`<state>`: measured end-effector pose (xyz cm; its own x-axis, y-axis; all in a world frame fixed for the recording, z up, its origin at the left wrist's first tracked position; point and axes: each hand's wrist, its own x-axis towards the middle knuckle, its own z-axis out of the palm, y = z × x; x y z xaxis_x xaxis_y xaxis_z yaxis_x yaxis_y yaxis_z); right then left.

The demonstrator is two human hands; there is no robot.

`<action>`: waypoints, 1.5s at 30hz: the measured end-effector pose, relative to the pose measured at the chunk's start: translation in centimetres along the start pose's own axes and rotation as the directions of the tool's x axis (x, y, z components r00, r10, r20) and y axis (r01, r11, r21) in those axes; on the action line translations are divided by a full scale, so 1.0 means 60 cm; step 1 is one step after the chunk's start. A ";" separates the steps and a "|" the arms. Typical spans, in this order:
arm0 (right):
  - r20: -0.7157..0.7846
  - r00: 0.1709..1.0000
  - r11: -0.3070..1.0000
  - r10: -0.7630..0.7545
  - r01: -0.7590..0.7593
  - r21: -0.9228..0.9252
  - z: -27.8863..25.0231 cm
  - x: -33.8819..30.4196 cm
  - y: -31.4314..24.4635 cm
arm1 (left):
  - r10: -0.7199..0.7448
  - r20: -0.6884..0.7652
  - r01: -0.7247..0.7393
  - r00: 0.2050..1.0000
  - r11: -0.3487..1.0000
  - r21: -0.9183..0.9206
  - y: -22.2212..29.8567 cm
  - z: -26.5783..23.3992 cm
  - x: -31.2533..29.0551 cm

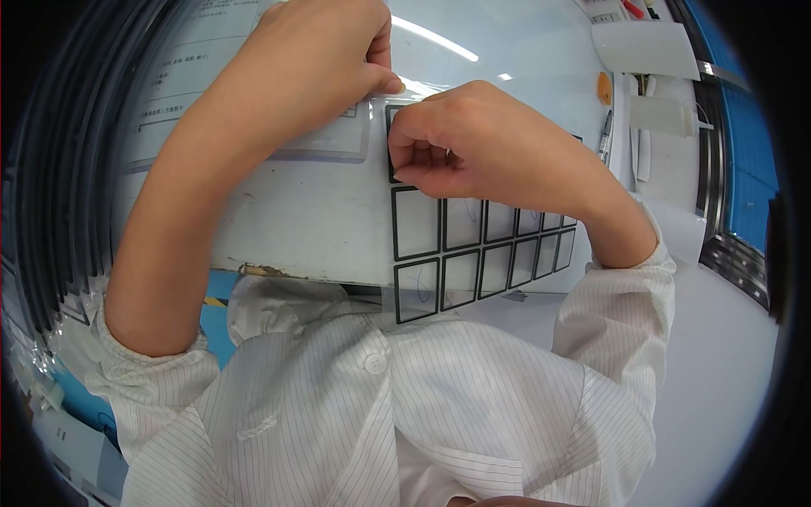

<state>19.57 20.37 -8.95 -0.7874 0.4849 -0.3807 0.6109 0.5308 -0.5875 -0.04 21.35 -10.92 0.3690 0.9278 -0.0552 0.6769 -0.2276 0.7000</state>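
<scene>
A clear sheet [460,232] carries rows of black rectangular frames, some with faint blue pen marks inside. It lies on the white table, and its lower end hangs past the near edge in front of me. My right hand [477,148] is closed over the upper left frame, its thumb and fingertips at that frame's left edge. Whatever sits between them is hidden. Just beyond the sheet's upper left corner, my left hand [338,55] pinches with thumb and forefinger; what it holds is too small to make out.
Printed papers in a clear sleeve [325,144] lie left of the sheet on the white table [304,211]. An orange piece [604,88] and a pen [606,135] are near the right edge. Dark stacked strips [63,169] stand at far left.
</scene>
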 end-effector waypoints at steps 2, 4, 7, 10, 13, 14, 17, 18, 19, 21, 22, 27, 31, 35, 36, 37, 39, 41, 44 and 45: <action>0.015 1.000 1.000 -0.003 0.003 -0.026 0.000 0.001 0.002 | -0.029 0.018 0.029 0.999 1.000 -0.012 0.002 -0.001 0.001; -0.021 0.999 0.999 -0.044 0.045 0.004 0.004 0.001 0.008 | -0.019 0.013 0.019 1.000 1.000 -0.006 -0.003 0.002 0.000; 0.023 1.000 0.999 -0.018 0.019 -0.031 -0.003 0.004 0.001 | -0.043 0.023 0.041 0.999 0.997 0.059 -0.021 0.022 0.012; -0.009 0.999 0.999 -0.046 0.046 -0.010 0.001 0.002 0.007 | 0.128 -0.084 -0.128 0.988 0.992 0.003 -0.058 0.041 0.009; 0.047 0.998 0.998 -0.033 0.030 0.061 -0.009 0.010 0.000 | 0.640 -0.543 -0.792 0.543 0.605 -0.079 -0.096 0.059 0.009; 0.046 0.999 0.998 -0.026 0.023 0.064 -0.007 0.009 0.003 | 0.640 -0.542 -0.794 0.544 0.602 -0.085 -0.067 0.045 0.007; 0.036 0.999 0.999 -0.035 0.034 0.038 -0.005 0.009 0.006 | 0.005 0.007 -0.005 1.000 0.999 0.033 -0.005 0.005 0.002; 0.055 0.998 0.999 -0.041 0.040 0.008 -0.007 0.011 0.003 | -0.033 0.035 0.032 0.999 0.999 0.020 -0.002 0.001 0.002; 0.074 0.996 0.999 -0.046 0.048 -0.024 -0.008 0.013 0.002 | -0.071 0.061 0.070 0.996 0.997 0.008 -0.001 0.000 0.002; 0.069 0.997 0.999 -0.039 0.039 -0.005 -0.006 0.011 0.005 | -0.036 0.031 0.035 0.999 0.999 0.015 -0.003 0.003 -0.001; 0.064 0.997 0.999 -0.033 0.032 0.011 -0.006 0.011 0.004 | 0.000 -0.003 0.000 1.000 1.000 0.024 -0.005 0.005 -0.003; 0.080 0.996 0.999 -0.049 0.047 0.019 -0.006 0.015 0.009 | 0.387 -0.271 -0.430 0.881 0.895 -0.120 -0.031 0.021 -0.002; 0.117 0.993 0.997 -0.023 0.014 0.077 -0.012 0.019 0.005 | -0.070 0.044 0.070 0.997 0.998 -0.003 -0.007 0.003 0.001; 0.095 0.995 0.998 -0.026 0.020 0.060 -0.009 0.018 0.002 | 0.003 0.000 -0.003 1.000 1.000 0.012 -0.009 0.003 -0.006; 0.109 0.994 0.999 -0.021 0.016 0.042 -0.009 0.020 0.000 | -0.007 0.002 0.007 1.000 1.000 0.010 -0.007 0.002 -0.006; 0.123 0.992 1.000 -0.015 0.012 0.023 -0.010 0.020 0.000 | -0.017 0.003 0.017 1.000 1.000 0.007 -0.006 0.002 -0.005; 0.108 0.994 0.999 -0.023 0.019 0.037 -0.007 0.019 0.006 | 0.001 -0.007 -0.001 1.000 1.000 0.007 -0.009 0.005 -0.004; 0.093 0.995 0.998 -0.038 0.034 0.048 -0.008 0.020 0.006 | 0.017 -0.022 -0.016 1.000 1.000 0.010 -0.036 0.023 -0.002; 0.118 0.993 0.995 -0.030 0.018 0.099 -0.011 0.023 0.002 | 0.632 -0.557 -0.791 0.539 0.607 -0.076 -0.070 0.044 0.004; 0.100 0.995 0.995 -0.027 0.017 0.097 -0.009 0.020 0.006 | 0.401 -0.275 -0.441 0.874 0.892 -0.103 -0.038 0.024 0.000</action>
<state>18.89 21.51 -9.21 -0.8079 0.3981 -0.4345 0.5863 0.4687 -0.6607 -0.65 21.46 -13.55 0.4184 0.8009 0.4284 0.3752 -0.5819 0.7215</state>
